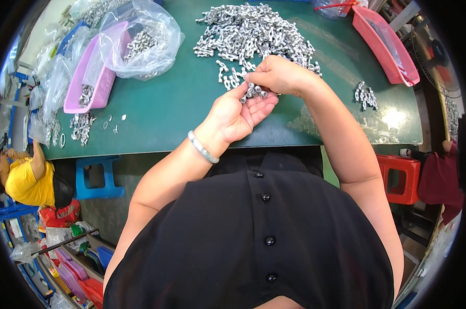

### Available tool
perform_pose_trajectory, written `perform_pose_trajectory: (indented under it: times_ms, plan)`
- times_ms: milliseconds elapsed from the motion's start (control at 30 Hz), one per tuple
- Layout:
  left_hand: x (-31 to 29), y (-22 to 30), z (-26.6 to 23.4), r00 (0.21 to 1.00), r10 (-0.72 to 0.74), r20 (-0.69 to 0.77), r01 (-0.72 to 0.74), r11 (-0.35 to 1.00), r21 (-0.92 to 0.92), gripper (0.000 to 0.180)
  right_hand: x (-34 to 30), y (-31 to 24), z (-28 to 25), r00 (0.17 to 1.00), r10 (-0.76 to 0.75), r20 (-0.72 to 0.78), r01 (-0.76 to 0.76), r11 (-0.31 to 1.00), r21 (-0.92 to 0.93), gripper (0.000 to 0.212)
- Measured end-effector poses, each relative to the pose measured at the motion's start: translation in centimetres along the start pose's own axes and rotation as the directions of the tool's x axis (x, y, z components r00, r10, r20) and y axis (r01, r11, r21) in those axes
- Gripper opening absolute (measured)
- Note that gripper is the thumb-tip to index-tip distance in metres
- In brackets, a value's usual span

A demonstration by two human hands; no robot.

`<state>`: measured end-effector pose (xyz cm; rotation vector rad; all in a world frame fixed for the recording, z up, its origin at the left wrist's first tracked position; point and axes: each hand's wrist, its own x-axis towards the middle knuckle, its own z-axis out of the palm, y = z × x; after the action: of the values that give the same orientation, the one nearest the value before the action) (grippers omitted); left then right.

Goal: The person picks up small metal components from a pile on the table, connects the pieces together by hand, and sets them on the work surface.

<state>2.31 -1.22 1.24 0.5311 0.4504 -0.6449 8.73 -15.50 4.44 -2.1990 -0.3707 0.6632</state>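
My left hand (238,114) lies palm up near the table's front edge, its fingers partly curled around several small silvery metal fittings (253,91) bunched in it. Over them, my right hand (280,76) has its thumb and forefinger pinched together at the bunch. Whatever sits inside that pinch is too small or hidden to name. Just beyond both hands, a few loose fittings (227,74) are strewn in front of a large heap of the same metal fittings (253,32).
At the left stand a purple basket (109,85) and a clear plastic bag (161,54) of metal parts. A pink basket (382,46) is far right, with a small fitting cluster (365,97) nearer. A blue stool (99,177), a red stool (400,177) and a person in yellow (29,180) flank me.
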Motion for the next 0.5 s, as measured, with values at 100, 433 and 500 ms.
perform_pose_trajectory:
  times_ms: [100, 433, 500]
  plan:
    - [0.1, -0.1, -0.1, 1.0, 0.001, -0.008, -0.001, 1.0, 0.001, 0.045, -0.1, 0.2, 0.1, 1.0, 0.013, 0.005, -0.013, 1.0, 0.025, 0.041]
    - [0.0, -0.2, -0.3, 1.0, -0.007, 0.017, 0.006, 1.0, 0.019, 0.049, -0.2, 0.3, 0.3, 0.999, 0.044, 0.017, -0.045, 0.998, 0.054, 0.034]
    - [-0.1, -0.3, -0.1, 1.0, -0.007, -0.001, 0.007, 0.999, 0.031, 0.047, -0.2, 0.4, 0.4, 0.999, 0.04, -0.001, -0.04, 0.997, 0.065, 0.04]
